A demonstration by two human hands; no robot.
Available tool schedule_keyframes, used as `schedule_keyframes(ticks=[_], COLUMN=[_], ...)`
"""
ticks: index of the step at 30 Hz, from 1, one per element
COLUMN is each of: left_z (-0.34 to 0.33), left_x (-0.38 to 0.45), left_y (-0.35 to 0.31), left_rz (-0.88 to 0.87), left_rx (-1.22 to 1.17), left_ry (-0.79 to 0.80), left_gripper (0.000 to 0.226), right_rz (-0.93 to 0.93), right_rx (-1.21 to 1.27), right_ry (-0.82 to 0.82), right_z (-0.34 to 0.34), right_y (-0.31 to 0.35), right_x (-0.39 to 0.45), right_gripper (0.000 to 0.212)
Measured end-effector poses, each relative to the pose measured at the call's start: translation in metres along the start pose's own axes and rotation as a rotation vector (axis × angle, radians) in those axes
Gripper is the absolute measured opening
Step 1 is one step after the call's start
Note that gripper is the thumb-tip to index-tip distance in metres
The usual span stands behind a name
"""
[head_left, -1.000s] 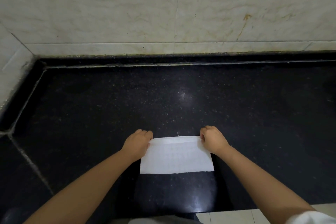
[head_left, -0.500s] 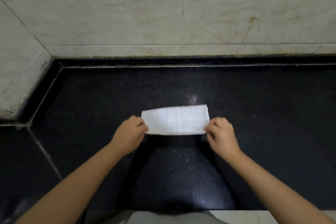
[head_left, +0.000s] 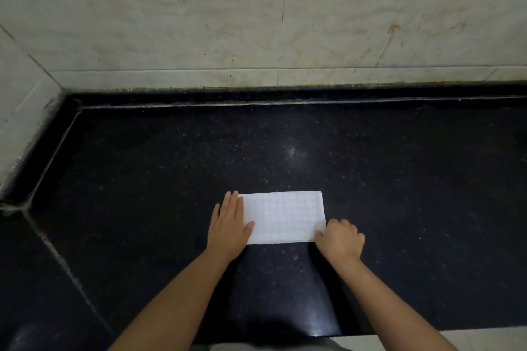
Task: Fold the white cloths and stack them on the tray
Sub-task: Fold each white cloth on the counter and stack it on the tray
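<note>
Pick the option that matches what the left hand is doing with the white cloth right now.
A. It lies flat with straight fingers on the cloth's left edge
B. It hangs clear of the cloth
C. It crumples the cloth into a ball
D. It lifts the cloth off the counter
A: the left hand lies flat, fingers straight, on the left edge of the white cloth, which lies spread on the black counter.

Black speckled stone counter [head_left: 171, 179] is carrying one folded white cloth [head_left: 282, 216], lying flat. Left hand [head_left: 229, 229] is pressing flat on the cloth's left edge; right hand [head_left: 339, 239] is pinching its near right corner.
</note>
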State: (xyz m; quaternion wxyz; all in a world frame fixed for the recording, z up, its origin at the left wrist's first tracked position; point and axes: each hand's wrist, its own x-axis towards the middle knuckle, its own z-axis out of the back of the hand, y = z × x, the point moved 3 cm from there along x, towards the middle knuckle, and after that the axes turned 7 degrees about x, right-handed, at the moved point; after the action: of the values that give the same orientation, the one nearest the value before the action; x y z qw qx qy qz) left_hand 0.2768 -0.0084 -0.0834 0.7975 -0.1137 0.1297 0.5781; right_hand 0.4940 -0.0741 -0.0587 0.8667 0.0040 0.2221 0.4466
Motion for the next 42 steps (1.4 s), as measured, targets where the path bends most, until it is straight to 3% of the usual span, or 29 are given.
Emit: schedule_keyframes(ticks=[3, 6, 8, 10, 13, 16, 19, 21, 23, 31, 34, 36, 39, 42], left_z=[-0.012, -0.016, -0.015, -0.016, -0.010, -0.006, -0.010, -0.015, -0.020, -0.026, -0.018, -0.013, -0.008, -0.007], left_x=[0.002, 0.001, 0.002, 0.003, 0.001, -0.008, -0.029, -0.049, -0.070, -0.106, -0.104, -0.098, -0.086, -0.072], left_y=[0.001, 0.004, 0.003, 0.001, 0.004, 0.022, 0.053, 0.074, 0.092, 0.101, 0.093, 0.088, 0.078, 0.060], left_rz=[0.010, -0.001, 0.008, 0.013, 0.011, 0.069, 0.162, 0.210, 0.250, 0.238, 0.221, 0.182, 0.070, -0.133], left_rx=[-0.001, -0.007, -0.029, -0.022, -0.082, -0.201, -0.236, -0.256, -0.259, -0.286, -0.272, -0.267, -0.249, -0.218], left_ry=[-0.022, -0.049, -0.055, -0.052, -0.047, -0.129, -0.183, -0.195, -0.193, -0.212, -0.194, -0.204, -0.219, -0.201], left_gripper=[0.097, 0.098, 0.097, 0.099, 0.099, 0.093, 0.083, 0.085, 0.086, 0.079, 0.052, 0.048, 0.043, 0.038], right_rz=[-0.072, -0.087, -0.098, -0.098, 0.022, 0.218, 0.448, 0.564, 0.658, 0.632, 0.767, 0.901, 0.940, 0.856], right_rx=[0.066, 0.143, 0.263, 0.463, 0.653, 0.713, 0.625, 0.501, 0.441, 0.484, 0.321, 0.217, 0.143, -0.042], right_ry=[0.017, 0.019, 0.022, 0.000, -0.099, -0.162, -0.110, -0.049, -0.059, 0.018, 0.127, 0.189, 0.022, -0.124], right_z=[0.000, 0.001, 0.004, 0.008, 0.019, 0.022, -0.001, -0.031, -0.059, -0.061, -0.061, -0.062, -0.054, -0.036], right_y=[0.003, 0.007, 0.008, 0.011, 0.036, 0.081, 0.125, 0.144, 0.151, 0.149, 0.153, 0.148, 0.124, 0.099], right_x=[0.000, -0.002, -0.003, -0.003, -0.014, -0.034, -0.051, -0.061, -0.067, -0.061, -0.069, -0.075, -0.070, -0.065], right_gripper=[0.029, 0.020, 0.002, 0.016, 0.027, 0.021, 0.005, 0.005, 0.019, 0.013, 0.030, 0.040, 0.037, 0.032])
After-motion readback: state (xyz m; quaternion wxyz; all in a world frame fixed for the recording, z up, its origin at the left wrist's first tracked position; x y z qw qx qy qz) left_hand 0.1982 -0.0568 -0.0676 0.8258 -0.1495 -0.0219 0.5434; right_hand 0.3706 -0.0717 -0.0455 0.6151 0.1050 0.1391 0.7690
